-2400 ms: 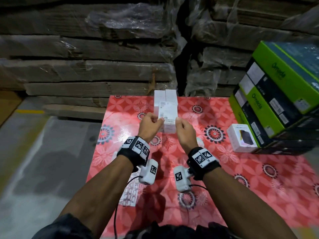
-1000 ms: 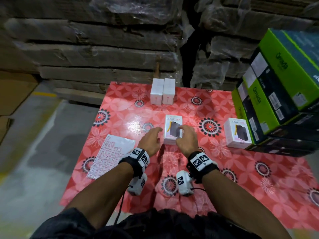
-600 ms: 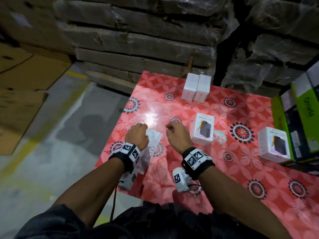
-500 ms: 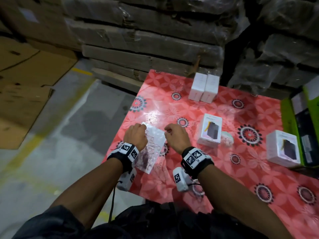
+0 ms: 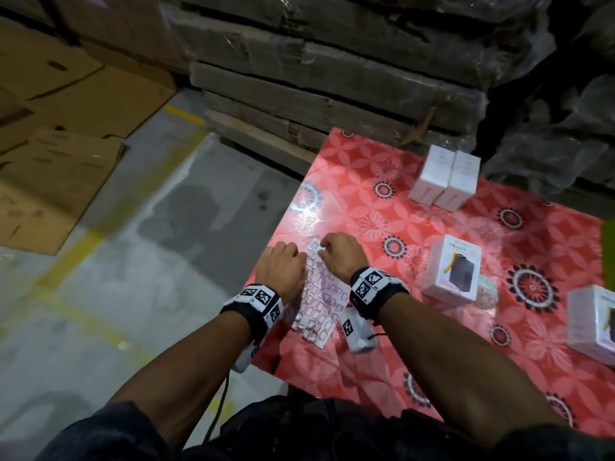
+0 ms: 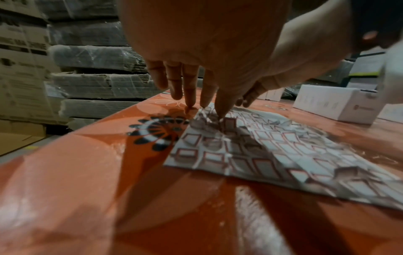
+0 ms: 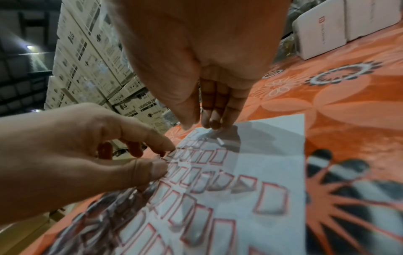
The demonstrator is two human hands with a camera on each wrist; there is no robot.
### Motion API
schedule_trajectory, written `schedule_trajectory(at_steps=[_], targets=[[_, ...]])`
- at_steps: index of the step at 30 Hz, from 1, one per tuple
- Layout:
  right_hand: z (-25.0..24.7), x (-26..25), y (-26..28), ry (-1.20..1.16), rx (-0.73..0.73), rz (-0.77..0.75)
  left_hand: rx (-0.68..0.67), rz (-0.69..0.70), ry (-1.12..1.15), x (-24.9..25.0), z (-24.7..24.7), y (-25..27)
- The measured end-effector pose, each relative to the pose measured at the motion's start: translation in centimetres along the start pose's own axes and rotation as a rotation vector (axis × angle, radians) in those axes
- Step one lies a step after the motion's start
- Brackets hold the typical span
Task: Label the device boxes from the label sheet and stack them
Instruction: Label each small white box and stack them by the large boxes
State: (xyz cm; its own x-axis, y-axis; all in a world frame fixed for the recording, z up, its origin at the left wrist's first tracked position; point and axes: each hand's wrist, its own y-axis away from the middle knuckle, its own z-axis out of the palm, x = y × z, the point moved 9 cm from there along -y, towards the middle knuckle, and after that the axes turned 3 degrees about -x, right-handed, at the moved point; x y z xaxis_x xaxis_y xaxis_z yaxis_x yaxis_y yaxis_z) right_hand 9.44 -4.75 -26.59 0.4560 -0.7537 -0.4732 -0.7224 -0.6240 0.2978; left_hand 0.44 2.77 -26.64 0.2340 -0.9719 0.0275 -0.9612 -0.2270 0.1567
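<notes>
We log the left hand (image 5: 283,266) at the left edge of the label sheet (image 5: 319,296), thumb and forefinger pinching it. The sheet lies on the bench (image 5: 432,344). Right hand (image 5: 341,256) over the sheet's far end, fingers straight, bunched, tips down. Device box (image 5: 452,272) right of the sheet, apart.

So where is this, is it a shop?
Probably a warehouse or stockroom: wrapped cardboard stacks, big appliance cartons piled high, and a concrete floor with a yellow line.
</notes>
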Motion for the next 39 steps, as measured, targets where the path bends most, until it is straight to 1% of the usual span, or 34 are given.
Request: schedule_trajectory(at_steps=[4,10,13,25,34,39], targets=[[0.6,-0.9,-1.7,0.042,-0.007,0.009,0.002,0.051,0.002,0.0,0.3,0.0],[1.0,-1.3,-2.3,0.145,0.002,0.012,0.037,0.068,0.005,-0.2,0.2,0.0],[1.0,-1.2,-2.3,0.156,0.020,0.023,0.024,0.081,0.019,-0.2,0.3,0.0],[1.1,-1.5,-2.3,0.152,-0.016,-0.022,-0.029,0.081,0.017,-0.3,0.4,-0.1],[0.5,-1.4,-1.3,0.089,-0.084,-0.033,-0.066,0.051,0.003,-0.2,0.0,0.0],[-0.3,-0.7,-0.8,-0.112,-0.124,-0.020,-0.087,0.019,-0.024,0.0,-0.5,0.0]])
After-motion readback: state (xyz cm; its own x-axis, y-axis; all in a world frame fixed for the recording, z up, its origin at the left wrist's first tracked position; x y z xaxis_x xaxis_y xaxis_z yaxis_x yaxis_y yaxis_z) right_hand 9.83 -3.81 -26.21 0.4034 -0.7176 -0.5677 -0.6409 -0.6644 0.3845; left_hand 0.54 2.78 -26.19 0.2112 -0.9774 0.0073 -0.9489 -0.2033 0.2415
